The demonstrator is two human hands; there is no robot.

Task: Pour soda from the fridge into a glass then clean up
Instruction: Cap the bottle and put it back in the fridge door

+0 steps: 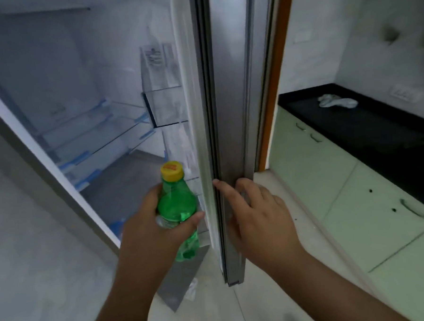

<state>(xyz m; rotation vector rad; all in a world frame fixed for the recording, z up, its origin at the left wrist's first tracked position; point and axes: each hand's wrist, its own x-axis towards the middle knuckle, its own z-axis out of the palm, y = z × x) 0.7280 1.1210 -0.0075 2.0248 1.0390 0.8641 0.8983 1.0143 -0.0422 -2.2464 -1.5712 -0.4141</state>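
My left hand point(148, 227) is wrapped around the middle of a green soda bottle point(176, 204) with a yellow cap, held upright just in front of the open fridge point(80, 98). The fridge door point(225, 110) stands edge-on to me in the centre of the view. My right hand point(255, 214) grips the door's edge low down, thumb on the inner seal and fingers round the outer face. Empty glass shelves and clear door bins show inside the fridge. No glass is in view.
A black countertop point(366, 125) runs along the right wall over pale green cabinets point(355, 202) with dark handles. A crumpled white cloth point(338, 101) lies on the counter. Pale tiled floor lies below my arms.
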